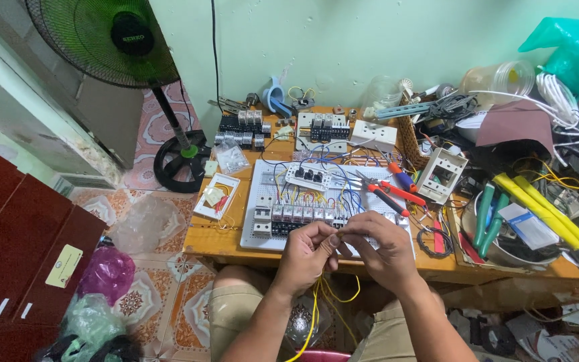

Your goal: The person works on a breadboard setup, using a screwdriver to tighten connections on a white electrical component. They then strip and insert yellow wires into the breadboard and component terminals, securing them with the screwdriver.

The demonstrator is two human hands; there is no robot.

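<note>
My left hand (307,255) and my right hand (382,248) meet over the front edge of a white perforated panel (259,181). Both pinch the end of a yellow wire (315,305) that hangs down between my knees. A row of relays and terminal blocks (296,216) sits on the panel just beyond my fingers, with blue and yellow wiring above it. Red-handled pliers (391,194) lie on the panel's right side, past my right hand.
The low wooden table (219,243) holds a small white box (217,195), black breakers (239,131), a white socket box (442,174) and yellow-handled tools (544,208). A standing fan (112,37) is at the back left; brown boxes (21,248) and plastic bags lie on the tiled floor.
</note>
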